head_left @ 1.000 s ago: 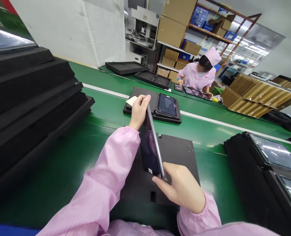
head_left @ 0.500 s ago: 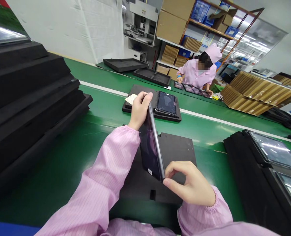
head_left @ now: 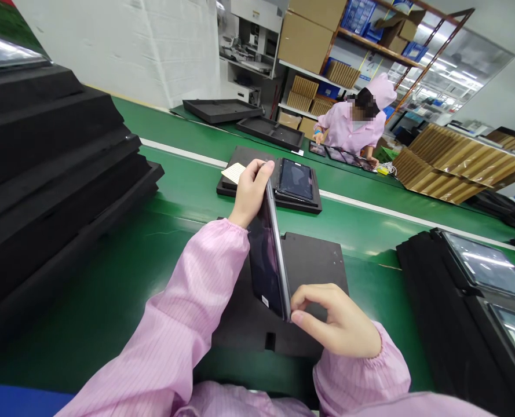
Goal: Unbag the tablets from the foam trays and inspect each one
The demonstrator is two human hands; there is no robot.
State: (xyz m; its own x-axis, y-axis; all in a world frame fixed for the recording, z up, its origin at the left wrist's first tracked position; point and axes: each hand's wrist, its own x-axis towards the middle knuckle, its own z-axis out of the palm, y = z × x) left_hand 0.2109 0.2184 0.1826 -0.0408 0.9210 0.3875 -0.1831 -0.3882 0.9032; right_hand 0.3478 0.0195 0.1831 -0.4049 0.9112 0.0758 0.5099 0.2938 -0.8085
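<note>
A dark tablet is tilted up on edge in front of me, its narrow side toward me and a small white label low on its screen. My left hand is closed around its far end, thumb on top. At the near end, my right hand has thumb and index finger pinched at the tablet's lower corner. Below the tablet lies a flat black foam tray, partly hidden by my arms. Beyond my left hand, a second tablet rests on another black tray beside a pale sticker sheet.
Black foam trays are stacked high on the left. More trays with tablets stand on the right. Across the green bench, a co-worker in pink handles devices. Cardboard dividers sit at the far right.
Almost nothing differs. The tablet and my left hand have shifted very slightly to the right; both hands keep the same hold on it.
</note>
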